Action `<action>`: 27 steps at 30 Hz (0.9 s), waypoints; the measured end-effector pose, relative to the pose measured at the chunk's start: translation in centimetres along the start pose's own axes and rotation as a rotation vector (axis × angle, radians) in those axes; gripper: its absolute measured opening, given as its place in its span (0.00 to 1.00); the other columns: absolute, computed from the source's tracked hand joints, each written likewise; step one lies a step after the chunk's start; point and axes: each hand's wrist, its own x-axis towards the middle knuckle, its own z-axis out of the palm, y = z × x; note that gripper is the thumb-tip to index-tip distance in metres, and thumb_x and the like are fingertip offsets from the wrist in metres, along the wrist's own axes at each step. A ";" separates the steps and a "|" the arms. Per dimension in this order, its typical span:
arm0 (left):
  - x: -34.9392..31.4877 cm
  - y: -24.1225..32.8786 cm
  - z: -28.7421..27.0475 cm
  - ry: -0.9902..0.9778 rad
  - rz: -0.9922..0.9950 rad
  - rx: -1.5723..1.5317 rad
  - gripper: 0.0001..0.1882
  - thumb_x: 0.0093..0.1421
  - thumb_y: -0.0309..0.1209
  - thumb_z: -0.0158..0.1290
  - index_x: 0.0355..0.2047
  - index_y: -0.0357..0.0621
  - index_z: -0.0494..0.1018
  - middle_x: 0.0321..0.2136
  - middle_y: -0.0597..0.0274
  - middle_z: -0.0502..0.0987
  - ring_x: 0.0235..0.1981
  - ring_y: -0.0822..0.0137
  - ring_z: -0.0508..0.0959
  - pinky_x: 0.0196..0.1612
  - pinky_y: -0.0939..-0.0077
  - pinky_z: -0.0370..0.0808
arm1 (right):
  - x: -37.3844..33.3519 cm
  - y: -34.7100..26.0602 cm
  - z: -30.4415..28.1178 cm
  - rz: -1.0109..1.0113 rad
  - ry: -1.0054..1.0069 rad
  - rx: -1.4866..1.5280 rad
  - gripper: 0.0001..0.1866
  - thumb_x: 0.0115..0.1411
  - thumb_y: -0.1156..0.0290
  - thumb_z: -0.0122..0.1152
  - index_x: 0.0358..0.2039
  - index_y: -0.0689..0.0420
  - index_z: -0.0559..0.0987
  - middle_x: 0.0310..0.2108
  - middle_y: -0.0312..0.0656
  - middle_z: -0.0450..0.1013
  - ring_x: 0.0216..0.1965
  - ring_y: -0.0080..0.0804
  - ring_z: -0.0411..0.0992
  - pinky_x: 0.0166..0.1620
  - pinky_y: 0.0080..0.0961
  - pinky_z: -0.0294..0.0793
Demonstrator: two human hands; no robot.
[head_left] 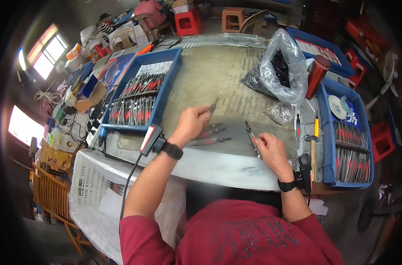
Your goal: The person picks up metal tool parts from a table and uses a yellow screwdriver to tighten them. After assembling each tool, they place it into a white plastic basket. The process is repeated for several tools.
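My left hand [193, 125] is raised over the table, its fingers closed on a slim grey pointed tool [214, 105] that sticks out beyond the fingertips. Beneath and beside it, several similar slim tools [215, 141] lie in a loose bunch near the white front edge. My right hand [272, 151] rests low at the right, fingers curled on a long, thin dark tool [250, 130] with a narrow tip, slanting up and left. The exact kind of these tools is too small to tell. Both wrists wear black straps with small devices.
A blue tray [167, 90] of red-and-black slim tools stands left; another blue tray [328, 155] stands right. A clear bag [292, 90] of small black parts, a red cylinder [318, 76], a small bag of metal pieces [279, 112] and a hammer [313, 160] lie right. A white crate [87, 179] sits lower left.
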 end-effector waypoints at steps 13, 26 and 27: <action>-5.5 7.1 5.1 -0.092 -0.170 -0.943 0.08 0.59 0.29 0.51 0.37 0.39 0.71 0.25 0.69 0.74 0.24 0.79 0.70 0.28 0.86 0.68 | -1.4 -4.4 1.0 0.092 -0.141 0.756 0.09 0.57 0.70 0.57 0.30 0.64 0.76 0.25 0.34 0.72 0.29 0.17 0.66 0.32 0.18 0.67; -6.1 7.0 4.0 -0.203 0.139 -0.220 0.15 0.61 0.32 0.50 0.19 0.39 0.66 0.17 0.75 0.63 0.22 0.82 0.59 0.24 0.84 0.61 | -1.6 -4.3 -0.7 -0.026 -0.102 0.806 0.07 0.56 0.72 0.57 0.29 0.63 0.76 0.23 0.32 0.70 0.25 0.15 0.65 0.29 0.15 0.64; -6.1 7.2 3.8 -0.189 0.142 -0.210 0.15 0.60 0.34 0.50 0.20 0.38 0.67 0.16 0.68 0.65 0.20 0.77 0.61 0.23 0.79 0.62 | -1.5 -4.2 -0.9 -0.011 -0.113 0.791 0.06 0.56 0.72 0.57 0.29 0.63 0.75 0.23 0.32 0.70 0.25 0.15 0.65 0.28 0.15 0.64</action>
